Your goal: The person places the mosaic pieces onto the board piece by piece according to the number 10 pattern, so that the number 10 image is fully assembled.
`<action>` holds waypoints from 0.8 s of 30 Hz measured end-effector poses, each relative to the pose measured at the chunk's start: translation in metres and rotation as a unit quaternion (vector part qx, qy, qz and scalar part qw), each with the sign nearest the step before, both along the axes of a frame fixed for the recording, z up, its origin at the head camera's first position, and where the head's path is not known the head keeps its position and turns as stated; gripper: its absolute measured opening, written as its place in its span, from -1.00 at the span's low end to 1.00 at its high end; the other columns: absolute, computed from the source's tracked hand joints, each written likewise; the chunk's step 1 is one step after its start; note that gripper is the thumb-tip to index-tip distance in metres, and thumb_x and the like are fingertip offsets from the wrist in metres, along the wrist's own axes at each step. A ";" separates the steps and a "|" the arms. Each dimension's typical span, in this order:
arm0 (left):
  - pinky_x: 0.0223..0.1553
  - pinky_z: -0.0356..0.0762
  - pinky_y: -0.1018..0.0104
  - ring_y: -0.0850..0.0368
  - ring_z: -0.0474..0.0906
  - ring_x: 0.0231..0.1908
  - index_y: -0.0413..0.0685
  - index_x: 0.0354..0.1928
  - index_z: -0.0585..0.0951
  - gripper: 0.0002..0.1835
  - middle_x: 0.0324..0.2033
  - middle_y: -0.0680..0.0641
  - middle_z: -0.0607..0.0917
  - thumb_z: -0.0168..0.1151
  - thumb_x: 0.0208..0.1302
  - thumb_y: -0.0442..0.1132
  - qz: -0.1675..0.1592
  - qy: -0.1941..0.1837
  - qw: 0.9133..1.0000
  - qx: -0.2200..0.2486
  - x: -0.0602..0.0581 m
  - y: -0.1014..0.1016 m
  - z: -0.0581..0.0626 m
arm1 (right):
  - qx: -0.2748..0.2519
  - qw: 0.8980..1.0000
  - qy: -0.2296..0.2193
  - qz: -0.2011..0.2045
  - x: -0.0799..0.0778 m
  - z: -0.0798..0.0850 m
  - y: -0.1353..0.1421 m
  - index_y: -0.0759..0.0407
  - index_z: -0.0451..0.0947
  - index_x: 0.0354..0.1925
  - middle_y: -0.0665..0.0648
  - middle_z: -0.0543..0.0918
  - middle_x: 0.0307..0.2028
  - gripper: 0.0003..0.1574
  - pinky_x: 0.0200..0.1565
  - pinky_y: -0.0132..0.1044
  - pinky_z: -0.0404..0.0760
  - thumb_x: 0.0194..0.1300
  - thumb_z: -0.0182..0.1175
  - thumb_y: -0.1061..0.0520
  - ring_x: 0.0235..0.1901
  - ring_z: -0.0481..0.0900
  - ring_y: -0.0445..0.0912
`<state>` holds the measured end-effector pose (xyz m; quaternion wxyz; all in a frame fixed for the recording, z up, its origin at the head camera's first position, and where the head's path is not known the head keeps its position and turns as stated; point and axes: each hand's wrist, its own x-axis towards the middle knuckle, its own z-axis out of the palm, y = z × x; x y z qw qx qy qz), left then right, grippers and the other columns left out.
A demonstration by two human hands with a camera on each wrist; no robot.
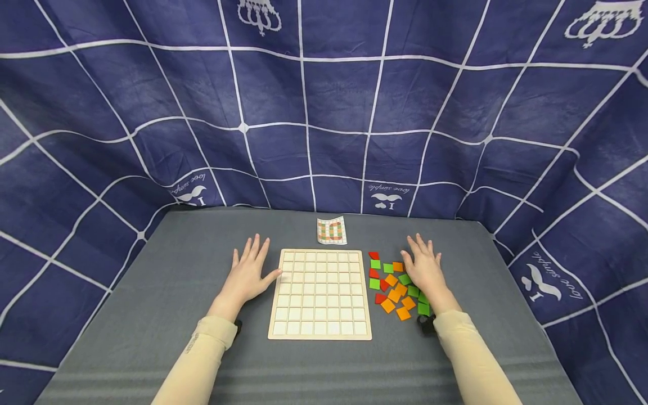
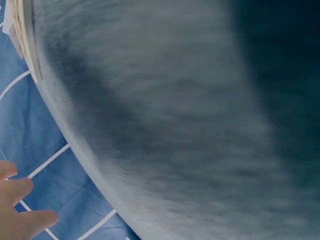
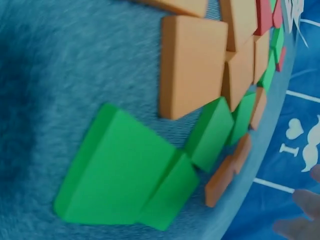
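Note:
My left hand (image 1: 245, 278) is spread palm down beside a square wooden grid board (image 1: 320, 295), its thumb tip at the board's left edge. Fingers straight and apart, my right hand (image 1: 424, 270) lies along the far right side of a loose spread of coloured tiles, holding none. Orange tiles (image 1: 400, 289), green tiles (image 1: 423, 309) and red pieces (image 1: 373, 273), some with a curved edge, lie scattered right of the board. Close up in the right wrist view are a green tile (image 3: 117, 170) and an orange tile (image 3: 195, 65). In the left wrist view only a few left fingertips (image 2: 37, 220) show.
Behind the board lies a small printed pattern card (image 1: 332, 230) with a coloured grid. A grey cloth covers the table (image 1: 167, 292). Blue curtains (image 1: 334, 101) with white lines hang around its back and sides.

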<state>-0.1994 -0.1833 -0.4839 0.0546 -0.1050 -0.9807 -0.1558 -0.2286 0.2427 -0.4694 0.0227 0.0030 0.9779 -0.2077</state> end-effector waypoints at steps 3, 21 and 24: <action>0.38 -0.10 -0.48 -0.35 -0.01 0.49 -0.16 0.52 0.14 -0.06 0.50 -0.36 0.08 0.23 0.28 0.20 0.002 -0.011 1.000 0.005 0.006 -0.002 -0.002 | 0.000 1.000 -0.001 -0.003 0.001 -0.003 0.003 0.23 0.08 0.51 0.40 0.01 0.51 -0.29 0.37 0.47 -0.12 0.56 -0.10 -0.04 0.48 -0.12 0.43; 0.38 0.10 -0.35 -0.38 -0.02 0.49 -0.20 0.54 0.04 0.12 0.50 -0.40 0.04 0.44 0.11 0.12 -0.038 -0.190 0.968 0.157 0.045 -0.004 0.012 | 0.004 1.000 0.007 -0.008 0.003 -0.020 0.009 0.35 0.36 0.35 0.44 0.39 0.32 -0.38 0.30 0.23 0.35 0.45 0.13 0.09 0.32 0.34 0.34; 0.38 0.06 -0.37 -0.40 -0.07 0.49 -0.23 0.54 0.02 0.19 0.50 -0.41 0.00 0.49 0.03 0.12 -0.042 -0.193 0.966 0.167 0.050 -0.003 0.008 | 0.005 1.000 0.006 -0.002 0.002 -0.021 0.009 0.36 0.38 0.33 0.45 0.40 0.31 -0.39 0.30 0.23 0.35 0.43 0.15 0.09 0.31 0.35 0.34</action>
